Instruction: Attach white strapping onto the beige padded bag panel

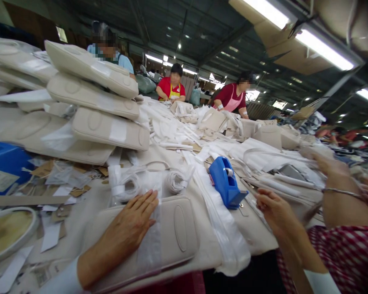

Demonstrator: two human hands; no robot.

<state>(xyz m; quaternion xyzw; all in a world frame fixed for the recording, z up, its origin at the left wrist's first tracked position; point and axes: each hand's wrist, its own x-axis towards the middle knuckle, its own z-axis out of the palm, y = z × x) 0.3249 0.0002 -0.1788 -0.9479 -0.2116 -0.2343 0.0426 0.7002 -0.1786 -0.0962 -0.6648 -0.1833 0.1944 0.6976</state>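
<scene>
— Where is my left hand (127, 228) now?
— It lies flat on the beige padded piece (171, 232) at the near table (88, 200) edge, fingers apart.
— And my right hand (271, 208)?
— Beside the blue tape dispenser (227, 181), fingers curled loose, clamped on nothing.

Across the table three people (172, 85) stand at work, and a fourth person's bangled arm (340, 196) comes in beside me at the right. One blue tape dispenser (226, 181) sits mid-table, one blue box (3, 167) at the left edge, and two rolled white bundles (124, 185) lie side by side. At least five beige padded cases (92, 96) are stacked on the left, one more beige case (171, 232) lies flat in front, and two hands (131, 222) are at the near edge.
</scene>
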